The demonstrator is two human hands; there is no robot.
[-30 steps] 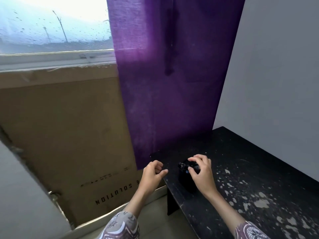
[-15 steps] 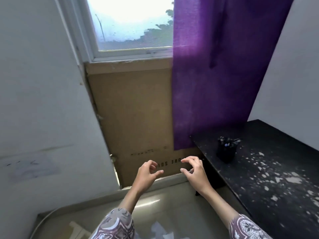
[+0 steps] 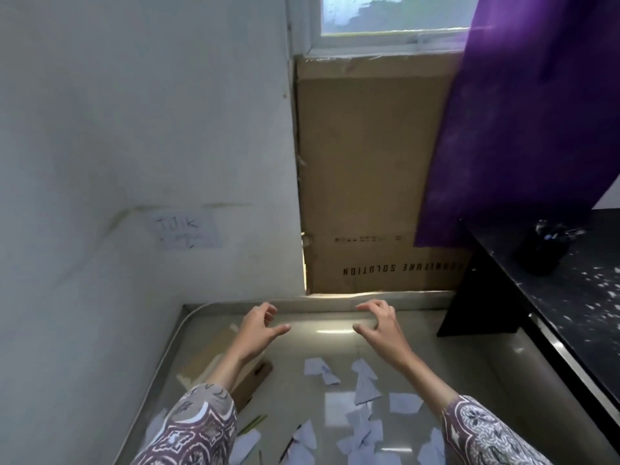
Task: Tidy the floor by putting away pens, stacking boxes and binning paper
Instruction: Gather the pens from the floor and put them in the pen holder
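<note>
1. Head view, hands: the left hand [image 3: 260,327] is hovering above the floor [image 3: 432,357] with its fingers loosely curled and its thumb pointing right, holding nothing. The right hand [image 3: 380,325] is hanging level with it, well apart, fingers likewise bent in a loose claw and holding nothing. Patterned sleeves are covering both forearms.

2. Head view, papers: torn white paper scraps [image 3: 364,385] are lying scattered over the glossy floor below and between the two arms, most of them toward the lower middle of the frame and none touching either hand.

3. Head view, pens: a green pen [image 3: 252,424] is lying slantwise on the floor just beside the left sleeve, and a dark pen [image 3: 290,443] is lying near it among the scraps. A black pen holder [image 3: 545,251] is standing upright on the black table [image 3: 577,317] at the right, with dark items sticking out of its top; what they are is too blurred to tell.

4. Head view, boxes: a flat brown cardboard box [image 3: 214,357] is lying on the floor under the left forearm, near the white wall [image 3: 134,129].

5. Head view, surroundings: a large cardboard sheet [image 3: 365,182] is leaning upright below the window [image 3: 392,15], with printed lettering upside down near its bottom. A purple curtain [image 3: 516,122] is hanging over its right part. A small paper note [image 3: 186,231] is sticking to the wall.
</note>
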